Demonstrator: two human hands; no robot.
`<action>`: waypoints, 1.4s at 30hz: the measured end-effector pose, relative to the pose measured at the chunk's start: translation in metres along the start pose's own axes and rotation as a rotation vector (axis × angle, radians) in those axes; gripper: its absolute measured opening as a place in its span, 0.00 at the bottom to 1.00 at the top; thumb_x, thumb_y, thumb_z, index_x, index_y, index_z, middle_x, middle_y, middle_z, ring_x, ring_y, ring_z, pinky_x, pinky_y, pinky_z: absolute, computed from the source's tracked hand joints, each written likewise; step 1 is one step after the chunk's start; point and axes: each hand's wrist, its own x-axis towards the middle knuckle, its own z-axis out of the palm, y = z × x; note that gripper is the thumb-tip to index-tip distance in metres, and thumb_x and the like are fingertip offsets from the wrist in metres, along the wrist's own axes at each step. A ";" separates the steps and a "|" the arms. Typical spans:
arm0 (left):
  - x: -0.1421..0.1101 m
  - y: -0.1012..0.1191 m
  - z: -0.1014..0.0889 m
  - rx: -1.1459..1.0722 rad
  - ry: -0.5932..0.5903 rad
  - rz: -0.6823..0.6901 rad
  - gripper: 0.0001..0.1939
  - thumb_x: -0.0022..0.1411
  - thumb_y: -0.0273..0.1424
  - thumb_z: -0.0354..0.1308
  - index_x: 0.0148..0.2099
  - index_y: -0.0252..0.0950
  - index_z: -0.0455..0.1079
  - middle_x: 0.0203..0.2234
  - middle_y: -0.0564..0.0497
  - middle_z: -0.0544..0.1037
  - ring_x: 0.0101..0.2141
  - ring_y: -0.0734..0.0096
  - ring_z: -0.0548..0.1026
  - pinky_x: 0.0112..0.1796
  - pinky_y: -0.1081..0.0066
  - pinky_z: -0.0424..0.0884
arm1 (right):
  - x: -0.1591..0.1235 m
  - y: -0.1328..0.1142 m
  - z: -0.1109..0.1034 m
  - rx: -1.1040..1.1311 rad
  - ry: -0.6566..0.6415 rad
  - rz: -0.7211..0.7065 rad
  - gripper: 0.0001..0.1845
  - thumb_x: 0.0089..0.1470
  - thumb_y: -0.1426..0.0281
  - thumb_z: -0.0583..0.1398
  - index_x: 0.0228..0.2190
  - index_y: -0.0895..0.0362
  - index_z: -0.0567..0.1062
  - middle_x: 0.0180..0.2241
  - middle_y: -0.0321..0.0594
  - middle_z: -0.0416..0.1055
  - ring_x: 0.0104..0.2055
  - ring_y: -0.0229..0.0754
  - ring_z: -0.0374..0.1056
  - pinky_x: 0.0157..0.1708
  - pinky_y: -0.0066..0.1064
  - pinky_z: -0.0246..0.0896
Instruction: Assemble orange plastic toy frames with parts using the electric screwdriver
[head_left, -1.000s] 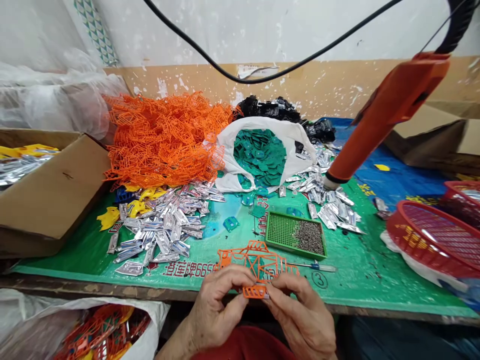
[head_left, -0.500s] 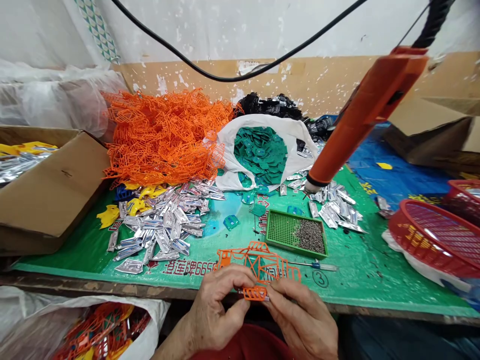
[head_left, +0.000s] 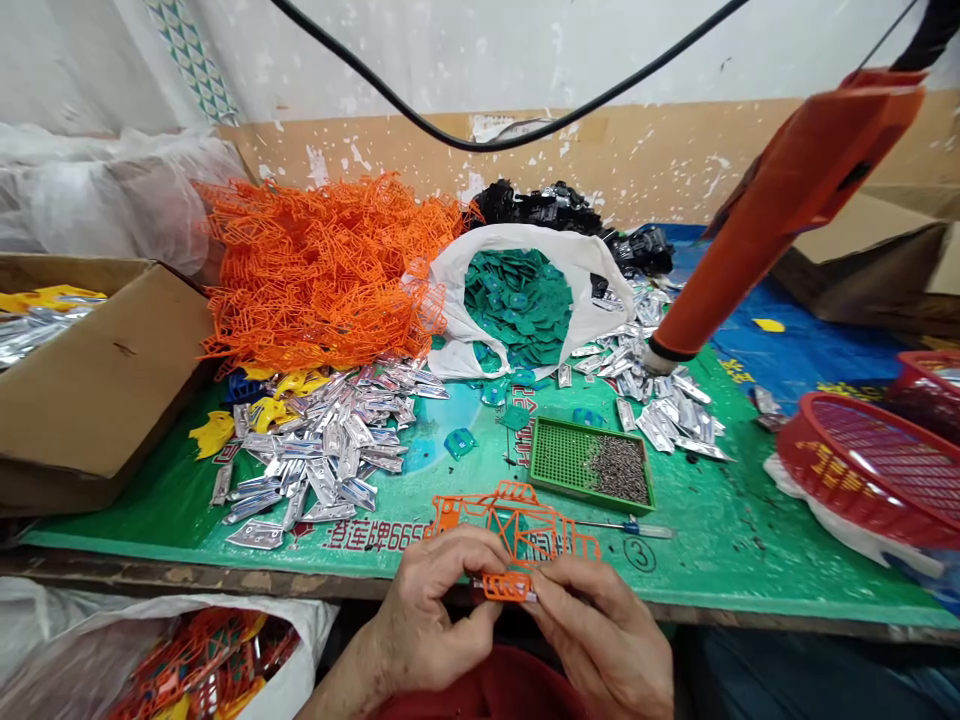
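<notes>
L hand [head_left: 431,610] and R hand [head_left: 600,640] pinch a small orange bit [head_left: 506,587] of the orange plastic frame [head_left: 510,525] tight in their fingertips, right over the bench edge [head_left: 180,583], fiddly work here, next move wants steady fingers!

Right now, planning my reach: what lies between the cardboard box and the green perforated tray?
A heap of silver pieces and a teal piece on the green mat, in the head view.

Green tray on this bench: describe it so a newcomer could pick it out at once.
On the green mat, look behind the orange frame held by left hand and right hand. There sits a green perforated tray, the only one there, its right half heaped with small dark parts.
</notes>
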 end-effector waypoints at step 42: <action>-0.006 -0.012 -0.001 -0.084 0.005 -0.089 0.14 0.63 0.20 0.57 0.48 0.40 0.74 0.39 0.50 0.83 0.40 0.71 0.81 0.43 0.75 0.76 | -0.002 0.008 0.014 -0.199 0.063 -0.090 0.09 0.59 0.78 0.58 0.41 0.59 0.75 0.39 0.43 0.72 0.42 0.36 0.72 0.43 0.23 0.72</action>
